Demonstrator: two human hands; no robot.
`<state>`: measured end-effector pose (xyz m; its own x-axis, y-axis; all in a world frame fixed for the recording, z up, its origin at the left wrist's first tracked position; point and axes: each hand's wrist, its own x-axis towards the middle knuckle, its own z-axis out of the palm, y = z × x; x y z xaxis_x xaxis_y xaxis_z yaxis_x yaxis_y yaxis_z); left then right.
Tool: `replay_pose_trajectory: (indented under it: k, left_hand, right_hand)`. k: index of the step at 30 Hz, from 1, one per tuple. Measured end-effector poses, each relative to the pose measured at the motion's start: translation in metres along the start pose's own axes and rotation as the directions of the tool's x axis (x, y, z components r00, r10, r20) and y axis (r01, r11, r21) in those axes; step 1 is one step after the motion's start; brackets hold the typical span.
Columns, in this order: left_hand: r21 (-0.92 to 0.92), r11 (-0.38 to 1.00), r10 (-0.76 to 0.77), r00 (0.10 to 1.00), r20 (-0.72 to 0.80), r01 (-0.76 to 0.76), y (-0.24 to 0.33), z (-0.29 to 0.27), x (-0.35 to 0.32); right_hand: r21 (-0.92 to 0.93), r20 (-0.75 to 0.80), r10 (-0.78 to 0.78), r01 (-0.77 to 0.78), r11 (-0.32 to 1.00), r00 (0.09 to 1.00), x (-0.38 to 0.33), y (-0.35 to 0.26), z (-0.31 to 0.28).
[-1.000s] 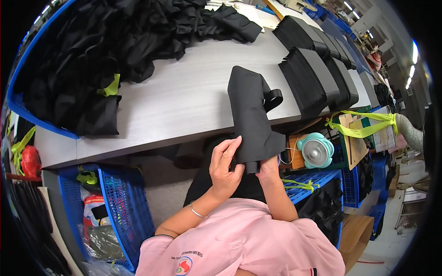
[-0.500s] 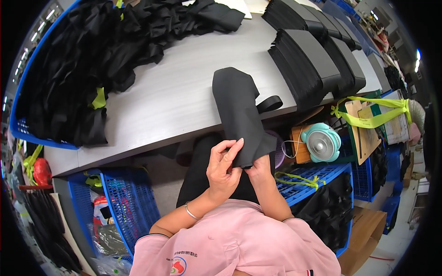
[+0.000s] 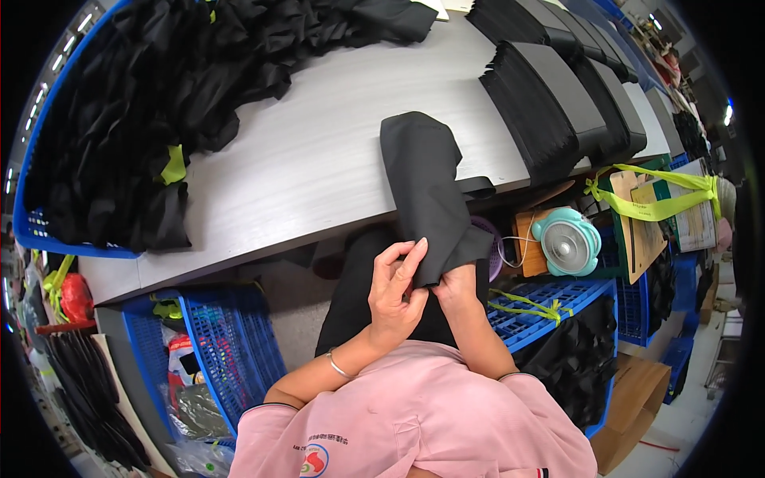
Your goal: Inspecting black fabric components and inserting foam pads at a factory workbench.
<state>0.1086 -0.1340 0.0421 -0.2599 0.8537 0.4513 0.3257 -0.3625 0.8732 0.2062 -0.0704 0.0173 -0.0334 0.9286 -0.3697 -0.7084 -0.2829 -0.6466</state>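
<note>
A long black fabric piece (image 3: 422, 179), folded flat and sleeve-like, reaches from my hands over the near edge of the table. Its far end lies on the light grey tabletop (image 3: 319, 127). From its right side a short black strap (image 3: 478, 188) sticks out. My left hand (image 3: 394, 291) pinches the near left edge of the fabric between thumb and fingers. Close beside it, my right hand (image 3: 457, 287) grips the near end, its fingertips hidden under the cloth.
A heap of black cloth (image 3: 143, 103) fills a blue basket (image 3: 76, 248) at left. Stacked black panels (image 3: 538, 103) stand at right. Below them are a teal fan (image 3: 567, 241), a clipboard (image 3: 641, 247) and a blue crate (image 3: 522, 311). Another blue crate (image 3: 239, 350) sits lower left.
The whole view has shifted slightly, so the table and stacks sit a little higher and farther right. Both hands keep hold of the fabric; less of the strap's loop shows.
</note>
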Motion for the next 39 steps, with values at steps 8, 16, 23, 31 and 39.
replay_pose_trajectory:
  k: [8, 16, 23, 31, 39]
  left_hand:
    - [-0.074, 0.995, -0.053, 0.996, 0.077, 0.059, -0.017, -0.029, 0.002]
    - [-0.156, 0.865, -0.499, 0.847, -0.181, 0.476, -0.06, -0.039, -0.002]
    - [-0.593, 0.562, -0.733, 0.679, -0.035, 0.577, -0.093, -0.014, -0.012]
    - [-0.689, 0.371, -0.75, 0.638, 0.173, 0.623, -0.093, -0.013, 0.0]
    - [-0.67, 0.289, -0.759, 0.59, 0.275, 0.684, -0.096, -0.017, -0.013]
  right_hand:
    - [-0.231, 0.043, -0.186, 0.19, 0.954, 0.982, 0.014, 0.019, 0.011]
    - [-0.772, 0.508, 0.057, 0.425, 0.473, 0.859, 0.025, 0.003, 0.03]
    - [-0.734, 0.659, -0.043, 0.628, -0.258, 0.751, 0.042, 0.027, 0.023]
    - [-0.853, 0.507, 0.24, 0.521, 0.003, 0.828, 0.044, 0.033, 0.029]
    - [-0.581, 0.778, -0.154, 0.603, -0.547, 0.609, 0.021, 0.046, 0.053]
